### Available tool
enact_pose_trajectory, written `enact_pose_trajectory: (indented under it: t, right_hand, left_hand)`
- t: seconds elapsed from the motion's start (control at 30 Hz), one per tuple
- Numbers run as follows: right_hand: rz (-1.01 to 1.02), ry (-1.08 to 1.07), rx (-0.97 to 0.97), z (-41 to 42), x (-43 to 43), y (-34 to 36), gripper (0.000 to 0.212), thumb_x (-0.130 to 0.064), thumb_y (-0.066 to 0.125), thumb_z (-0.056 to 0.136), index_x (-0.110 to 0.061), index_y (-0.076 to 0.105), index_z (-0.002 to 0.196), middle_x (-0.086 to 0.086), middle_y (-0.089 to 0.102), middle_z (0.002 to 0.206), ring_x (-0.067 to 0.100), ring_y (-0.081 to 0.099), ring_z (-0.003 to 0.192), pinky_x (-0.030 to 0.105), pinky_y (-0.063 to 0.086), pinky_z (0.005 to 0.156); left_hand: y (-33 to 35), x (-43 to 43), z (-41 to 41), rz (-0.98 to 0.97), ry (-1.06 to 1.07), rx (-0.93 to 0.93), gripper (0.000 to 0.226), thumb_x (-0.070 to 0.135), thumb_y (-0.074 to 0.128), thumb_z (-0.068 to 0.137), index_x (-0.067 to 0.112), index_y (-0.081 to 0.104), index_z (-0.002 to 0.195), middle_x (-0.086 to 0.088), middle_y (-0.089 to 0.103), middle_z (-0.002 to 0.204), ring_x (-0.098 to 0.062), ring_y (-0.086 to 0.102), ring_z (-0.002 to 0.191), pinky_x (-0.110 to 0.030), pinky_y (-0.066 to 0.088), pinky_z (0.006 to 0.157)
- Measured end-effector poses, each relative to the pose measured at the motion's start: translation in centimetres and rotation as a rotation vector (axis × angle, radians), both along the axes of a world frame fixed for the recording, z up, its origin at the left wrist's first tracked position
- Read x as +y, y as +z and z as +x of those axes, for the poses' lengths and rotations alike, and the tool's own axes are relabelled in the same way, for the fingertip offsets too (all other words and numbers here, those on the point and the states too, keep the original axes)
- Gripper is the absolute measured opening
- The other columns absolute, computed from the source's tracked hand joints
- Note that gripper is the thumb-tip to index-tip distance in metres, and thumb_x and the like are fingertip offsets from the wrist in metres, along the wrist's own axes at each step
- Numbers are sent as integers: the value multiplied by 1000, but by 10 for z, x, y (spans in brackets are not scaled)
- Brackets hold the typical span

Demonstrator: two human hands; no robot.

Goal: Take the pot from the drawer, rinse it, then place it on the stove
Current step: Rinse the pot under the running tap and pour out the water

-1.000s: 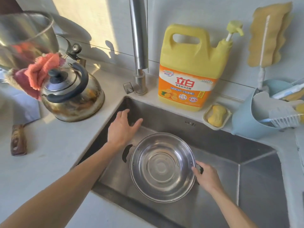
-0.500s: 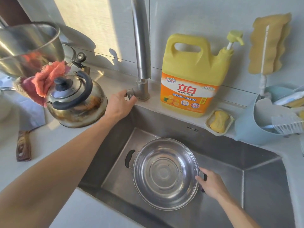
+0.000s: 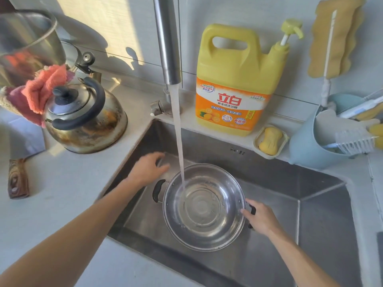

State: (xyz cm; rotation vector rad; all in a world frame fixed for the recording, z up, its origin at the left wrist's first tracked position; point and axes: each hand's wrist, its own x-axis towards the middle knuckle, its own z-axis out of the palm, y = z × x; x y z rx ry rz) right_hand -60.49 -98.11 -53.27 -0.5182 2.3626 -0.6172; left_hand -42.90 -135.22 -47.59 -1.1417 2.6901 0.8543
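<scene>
Steel fills the lower centre of the frame: the pot (image 3: pixel 204 207) sits inside the sink (image 3: pixel 323 214), and water (image 3: pixel 177 131) runs from the tap (image 3: pixel 166 40) into its left half. Our right hand (image 3: pixel 260 219), at lower right, grips the pot's right handle, fingers curled around the black grip. Our left hand (image 3: pixel 148 169) is spread and empty, hovering over the sink's left side just above the pot's other handle (image 3: pixel 158 190), not touching it. A kettle (image 3: pixel 85 119) stands at middle left, and a yellow detergent jug (image 3: pixel 238 79) stands behind the sink.
</scene>
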Motion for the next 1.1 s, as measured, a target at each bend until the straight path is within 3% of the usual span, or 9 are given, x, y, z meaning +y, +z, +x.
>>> enact_pose_trajectory:
  t: [0.1,0.17,0.27,0.37,0.57,0.8,0.93,1.03,1.1]
  right_hand:
    - [2,-5,6,0,-1,0,41,-27,68,102,-27,66,143,6,74,121,25,67,95,31,53,91]
    - [-12,-30,-20,0,0,0,46,-32,70,99,-31,65,145,2,67,130,27,67,118,44,60,98]
    - [-7,-66,-44,-2,1,-12,49,-38,71,97,-36,64,145,8,64,133,30,66,121,50,59,101]
    - [15,-44,44,2,-4,-1,49,-36,68,100,-27,62,148,7,62,127,28,61,124,36,47,108]
    - [-95,9,278,6,-11,31,45,-26,71,100,-19,65,144,-4,55,110,15,61,86,31,47,89]
    - [-293,-189,274,23,-15,27,45,-14,73,98,-16,67,142,-1,58,109,8,61,85,26,43,91]
    - [-197,-176,110,30,-18,6,41,-28,70,98,-26,68,140,2,63,109,19,64,91,42,56,97]
    - [-156,-132,-4,34,-20,10,21,-31,67,99,-47,73,110,3,69,95,27,69,89,49,64,85]
    - [-115,-96,-14,33,-20,20,17,-28,65,99,-42,74,94,9,71,87,32,72,82,49,65,77]
  left_hand:
    - [-49,16,23,72,-151,-233,76,56,67,98,21,46,163,-9,53,164,-29,47,152,-42,40,123]
    - [-67,20,33,132,-141,-256,78,51,68,100,24,39,167,-8,51,165,-29,46,152,-42,40,123]
    - [-73,24,38,186,-104,-178,73,41,71,100,31,41,166,-10,55,159,-30,58,140,-41,47,117]
    - [-77,23,39,214,-108,-178,64,33,69,102,38,45,162,-13,58,136,-28,67,109,-38,57,100]
    - [-79,20,40,284,-51,-73,53,19,74,98,31,54,145,-4,62,100,-26,71,82,-41,61,78]
    - [-21,23,35,48,22,119,57,34,68,105,44,43,156,1,51,130,-20,63,100,-43,57,100]
    - [5,6,34,-76,-65,34,60,47,64,104,43,43,160,-1,56,130,-28,68,111,-46,56,102]
    - [7,-4,32,-89,-120,-132,58,49,62,103,36,51,159,-10,63,139,-31,68,119,-45,54,104]
    - [3,-6,32,-55,-121,-194,58,47,63,99,32,58,154,-9,70,140,-29,72,115,-41,57,102]
